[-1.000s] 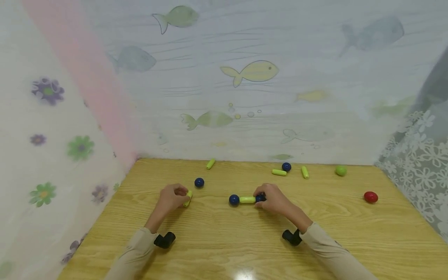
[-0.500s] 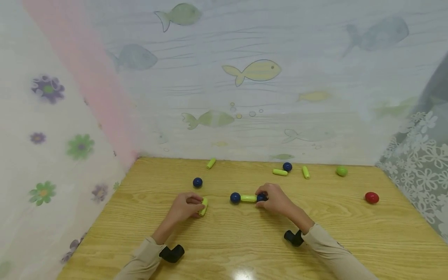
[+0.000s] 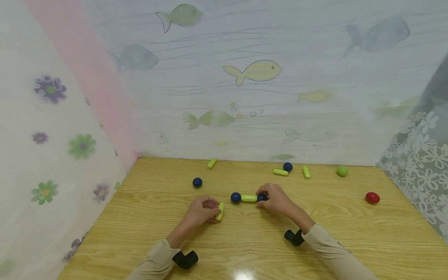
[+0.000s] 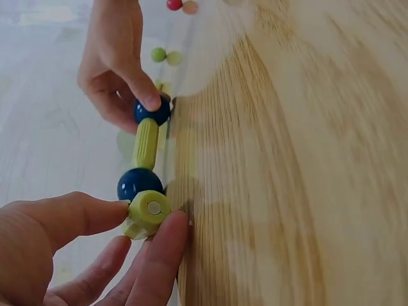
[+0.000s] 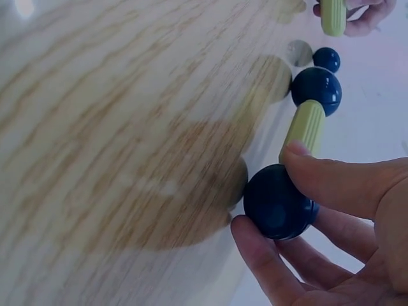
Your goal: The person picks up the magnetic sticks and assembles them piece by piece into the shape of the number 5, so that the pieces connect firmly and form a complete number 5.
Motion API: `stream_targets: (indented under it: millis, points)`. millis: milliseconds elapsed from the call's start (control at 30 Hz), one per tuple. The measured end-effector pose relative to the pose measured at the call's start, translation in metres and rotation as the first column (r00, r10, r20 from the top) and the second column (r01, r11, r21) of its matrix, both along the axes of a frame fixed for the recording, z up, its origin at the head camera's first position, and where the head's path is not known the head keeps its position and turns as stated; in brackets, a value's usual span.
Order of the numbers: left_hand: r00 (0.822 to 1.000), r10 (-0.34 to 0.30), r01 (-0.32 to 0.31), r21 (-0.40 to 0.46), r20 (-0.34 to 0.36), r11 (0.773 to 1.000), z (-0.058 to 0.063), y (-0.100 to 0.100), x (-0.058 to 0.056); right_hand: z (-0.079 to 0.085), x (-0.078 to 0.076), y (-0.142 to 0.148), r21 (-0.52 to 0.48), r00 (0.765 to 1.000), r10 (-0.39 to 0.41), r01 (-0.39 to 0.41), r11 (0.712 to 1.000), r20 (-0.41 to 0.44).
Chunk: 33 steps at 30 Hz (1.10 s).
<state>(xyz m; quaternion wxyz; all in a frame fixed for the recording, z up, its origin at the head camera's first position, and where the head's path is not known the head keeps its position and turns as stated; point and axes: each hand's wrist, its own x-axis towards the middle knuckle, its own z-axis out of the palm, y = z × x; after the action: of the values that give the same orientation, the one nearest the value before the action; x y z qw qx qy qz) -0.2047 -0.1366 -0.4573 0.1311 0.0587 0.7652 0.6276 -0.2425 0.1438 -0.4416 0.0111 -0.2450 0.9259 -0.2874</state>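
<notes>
My left hand [image 3: 202,211] pinches a yellow-green magnetic rod [image 3: 219,212] between thumb and fingers, left of and nearer than the joined piece. A round silvery disc shows in that rod's end in the left wrist view. The joined piece is a yellow-green rod [image 3: 249,198] with a dark blue ball [image 3: 236,198] at its left end and another blue ball [image 5: 278,201] at its right end. My right hand [image 3: 275,199] holds that right-end ball between thumb and fingers. The held rod and the joined piece stand apart in the head view.
Farther back lie a loose blue ball [image 3: 197,182], a rod [image 3: 211,163], another rod [image 3: 280,172] beside a blue ball [image 3: 287,167], and a slanted rod [image 3: 306,172]. A green ball [image 3: 342,171] and a red ball [image 3: 372,197] lie right. A fish-patterned curtain [image 3: 196,140] borders the wooden table [image 3: 140,217].
My left hand has moved right and a little nearer, carrying the rod toward the joined piece. My right hand stays almost in place on its ball.
</notes>
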Motion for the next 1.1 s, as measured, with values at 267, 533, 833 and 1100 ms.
stream_targets:
  millis: [267,533,833,1100]
  points:
    - [1.0,-0.023,0.023,0.005,0.005,1.0,0.011,0.017,0.006,-0.001,-0.001,0.002,-0.002,1.0,-0.002,0.002,1.0,0.017]
    - [0.999,-0.002,-0.001,0.072,0.047,0.997,0.003,0.035,0.003,0.0,0.001,0.0,-0.007,1.0,-0.018,0.019,1.0,0.023]
    - [0.998,0.025,-0.028,0.056,0.059,0.998,0.006,0.044,0.003,0.001,-0.002,0.001,0.008,0.998,-0.049,0.049,0.999,0.033]
    - [0.999,0.024,-0.025,0.03,0.048,0.999,0.004,0.046,0.002,-0.001,-0.003,0.001,0.003,1.0,-0.027,0.027,1.0,0.01]
